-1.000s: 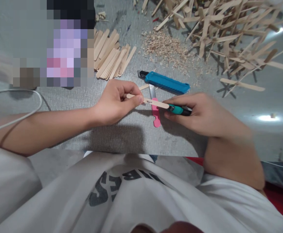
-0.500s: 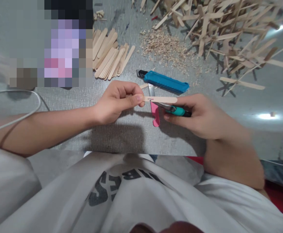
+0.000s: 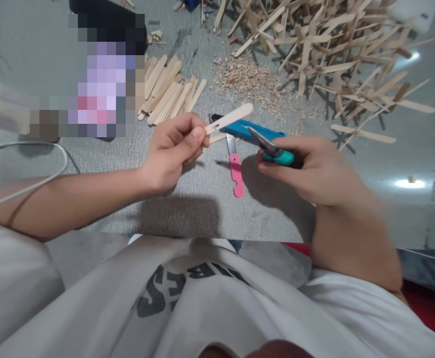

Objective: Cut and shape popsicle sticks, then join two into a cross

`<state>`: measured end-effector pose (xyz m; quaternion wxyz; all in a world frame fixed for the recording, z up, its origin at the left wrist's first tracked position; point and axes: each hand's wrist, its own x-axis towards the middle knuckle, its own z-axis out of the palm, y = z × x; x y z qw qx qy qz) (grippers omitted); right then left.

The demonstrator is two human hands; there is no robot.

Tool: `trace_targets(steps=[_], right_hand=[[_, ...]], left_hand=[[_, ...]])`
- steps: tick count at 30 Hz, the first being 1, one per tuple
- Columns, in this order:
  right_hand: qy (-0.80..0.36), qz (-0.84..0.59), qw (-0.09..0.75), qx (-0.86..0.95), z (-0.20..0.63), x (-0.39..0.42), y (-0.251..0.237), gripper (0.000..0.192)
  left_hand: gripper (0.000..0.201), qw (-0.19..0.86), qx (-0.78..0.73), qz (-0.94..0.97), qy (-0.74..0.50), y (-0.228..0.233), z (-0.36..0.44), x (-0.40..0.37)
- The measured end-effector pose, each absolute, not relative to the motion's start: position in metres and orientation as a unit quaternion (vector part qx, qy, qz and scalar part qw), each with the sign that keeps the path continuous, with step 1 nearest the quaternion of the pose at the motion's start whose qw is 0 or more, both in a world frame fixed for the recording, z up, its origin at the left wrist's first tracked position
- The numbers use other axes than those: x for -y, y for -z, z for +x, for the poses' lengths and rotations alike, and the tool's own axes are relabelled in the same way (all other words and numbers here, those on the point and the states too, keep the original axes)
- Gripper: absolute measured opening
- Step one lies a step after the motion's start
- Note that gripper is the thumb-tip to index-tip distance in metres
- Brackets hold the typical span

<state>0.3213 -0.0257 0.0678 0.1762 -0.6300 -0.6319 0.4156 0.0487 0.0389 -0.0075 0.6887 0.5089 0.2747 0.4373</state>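
A person in a white printed shirt sat at a grey textured table [image 3: 90, 209], seen from above by a camera on their head. The left hand [image 3: 172, 149] pinched one end of a flat wooden craft stick [image 3: 229, 118] between thumb and forefinger, fingers pressed together on it; the stick slanted up and to the right, its free rounded end raised above the table. The right hand [image 3: 307, 169] was closed around a teal-handled utility knife [image 3: 273, 150], its blade pointing up and left toward the stick but apart from it — a clear gap showed between blade tip and wood.

On the table between the two hands lay a small pink-handled blade [image 3: 235, 171], pointing away from the person. Just behind it lay a larger blue box cutter [image 3: 253, 132], partly hidden by the raised stick and the knife. Farther back on the left sat a tidy bundle of craft sticks [image 3: 168, 92], side by side. Behind the centre was a heap of wood shavings [image 3: 249, 79], and to the right a large loose pile of sticks [image 3: 333, 44] — crossed every which way. A white cable [image 3: 31, 184] curved over the left forearm. A blurred-out patch covered part of the upper left.
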Motion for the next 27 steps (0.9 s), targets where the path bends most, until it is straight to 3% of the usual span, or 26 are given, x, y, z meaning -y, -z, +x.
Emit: trace_targets(steps=[3, 7, 19, 27], right_hand=[[-0.276, -0.672, 0.128, 0.676, 0.321, 0.028, -0.063, 0.015], [-0.178, -0.65, 0.069, 0.735, 0.321, 0.03, -0.053, 0.012], [-0.069, -0.635, 0.006, 0.77, 0.318, 0.036, -0.038, 0.027], [-0.106, -0.602, -0.015, 0.792, 0.326, 0.034, -0.04, 0.037]], left_hand=[[0.049, 0.605, -0.336, 0.536, -0.483, 0.012, 0.045, -0.039], [0.036, 0.589, -0.35, 0.554, -0.473, 0.018, 0.044, -0.041], [0.029, 0.57, -0.367, 0.565, -0.47, 0.01, 0.046, -0.037], [0.04, 0.593, -0.359, 0.534, -0.484, 0.011, 0.048, -0.035]])
